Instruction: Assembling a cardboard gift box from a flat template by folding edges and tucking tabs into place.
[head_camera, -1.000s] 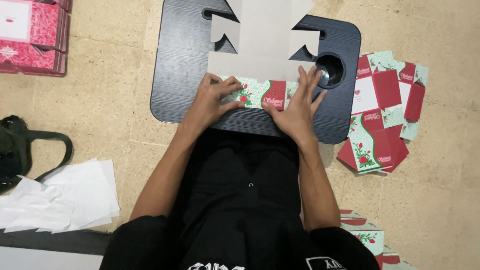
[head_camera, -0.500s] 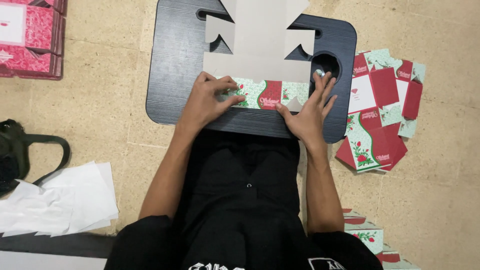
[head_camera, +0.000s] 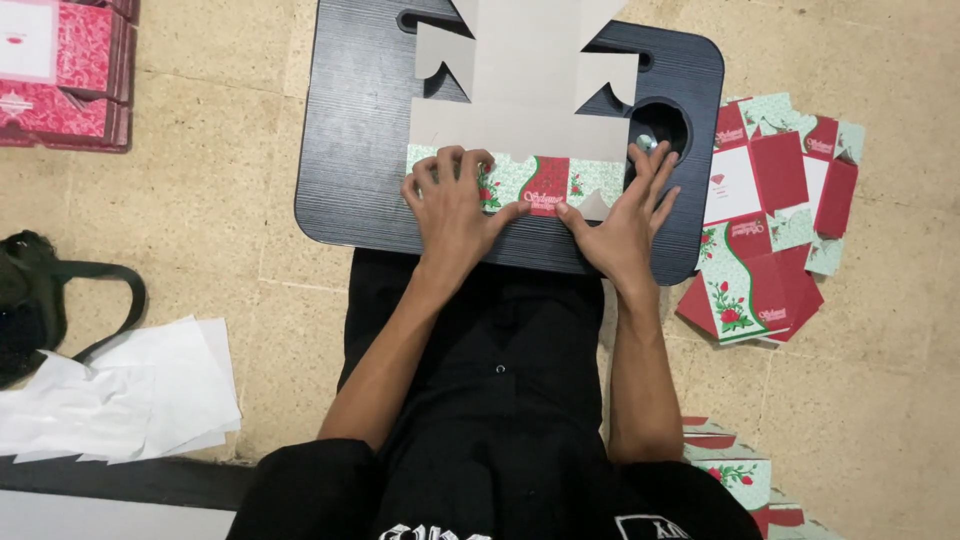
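Left hand (head_camera: 452, 205) and right hand (head_camera: 622, 222), fingers spread wide, pressing flat grey-and-flowery cardboard box sheet (head_camera: 520, 130) onto black tabletop (head_camera: 365, 140). Probably light, stiff, bendy; best held at edges.

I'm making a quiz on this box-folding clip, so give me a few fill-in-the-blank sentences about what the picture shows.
1. Both hands, the left hand and the right hand, press a folded flap of the cardboard box blank onto a dark lap ____.
2. The blank's unprinted side is plain ____.
3. The pile of flat printed blanks lies on the floor to the person's ____.
4. The white paper sheets lie on the person's ____ side.

Missing words: tray; grey; right; left
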